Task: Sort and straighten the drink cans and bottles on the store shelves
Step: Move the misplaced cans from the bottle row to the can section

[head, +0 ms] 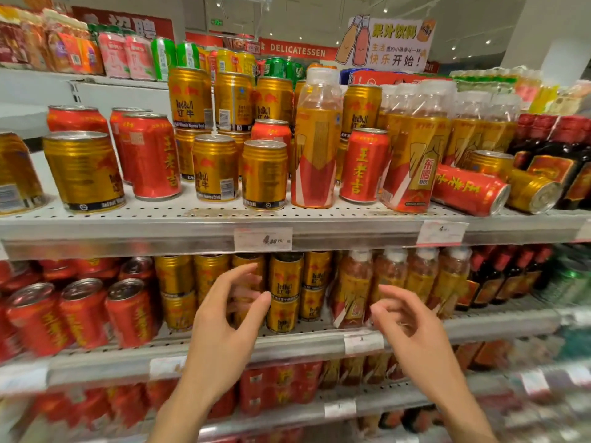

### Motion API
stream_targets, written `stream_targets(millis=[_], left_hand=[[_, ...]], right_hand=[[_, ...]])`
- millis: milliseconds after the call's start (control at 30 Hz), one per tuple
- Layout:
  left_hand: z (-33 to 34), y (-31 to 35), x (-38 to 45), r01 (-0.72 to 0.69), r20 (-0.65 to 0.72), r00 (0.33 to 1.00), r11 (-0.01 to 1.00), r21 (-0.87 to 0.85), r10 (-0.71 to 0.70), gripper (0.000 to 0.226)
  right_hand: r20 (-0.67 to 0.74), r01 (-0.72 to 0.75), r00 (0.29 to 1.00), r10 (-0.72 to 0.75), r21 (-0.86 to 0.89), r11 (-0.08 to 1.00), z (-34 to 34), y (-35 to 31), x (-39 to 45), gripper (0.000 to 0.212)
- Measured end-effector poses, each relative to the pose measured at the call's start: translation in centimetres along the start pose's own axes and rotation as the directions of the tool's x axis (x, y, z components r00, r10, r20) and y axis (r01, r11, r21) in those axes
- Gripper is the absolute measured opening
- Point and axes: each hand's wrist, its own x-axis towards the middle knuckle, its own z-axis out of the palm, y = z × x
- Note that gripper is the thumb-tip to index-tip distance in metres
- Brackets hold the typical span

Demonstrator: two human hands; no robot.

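On the upper shelf [192,231], gold Red Bull cans [215,167] and red herbal-tea cans [150,155] stand mixed together. A tall gold-and-red bottle [316,145] rises among them. At the right, one red can [470,193] and one gold can [532,195] lie on their sides. My left hand [224,327] and my right hand [412,330] are raised in front of the lower shelf, fingers spread and curled, holding nothing. Behind my left hand stand stacked gold cans [284,282].
The lower shelf holds red cans [80,314] at left, bottles [390,279] in the middle and dark bottles [499,276] at right. Price tags [263,239] hang on the shelf rail. A yellow juice sign [388,43] stands above.
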Motion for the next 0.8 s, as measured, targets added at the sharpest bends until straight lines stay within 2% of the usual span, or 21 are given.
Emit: stream_targets(millis=[167,300,600,800], left_hand=[[3.1,-0.2,-1.4,0.101,0.023,0.995,0.994,-0.029,-0.100,0.034],[7.2,1.5,-1.3,0.070,0.034,0.997,0.998,-0.003,-0.069,0.034],[20.1,7.0,-1.0,0.007,-0.042,0.999,1.000,0.001,-0.007,0.032],[24.4,9.9,-0.3,-0.028,-0.108,0.994,0.999,0.041,0.032,0.036]], right_hand=[[-0.031,-0.035,0.999,0.034,-0.022,0.999,-3.1,2.4,0.0,0.026],[-0.034,-0.005,0.999,0.004,-0.017,1.000,-6.9,3.8,1.4,0.021],[0.067,0.142,0.988,-0.139,-0.036,0.989,-18.3,5.6,7.2,0.020],[0.131,0.268,0.956,-0.262,-0.034,0.963,-23.0,5.4,10.3,0.021]])
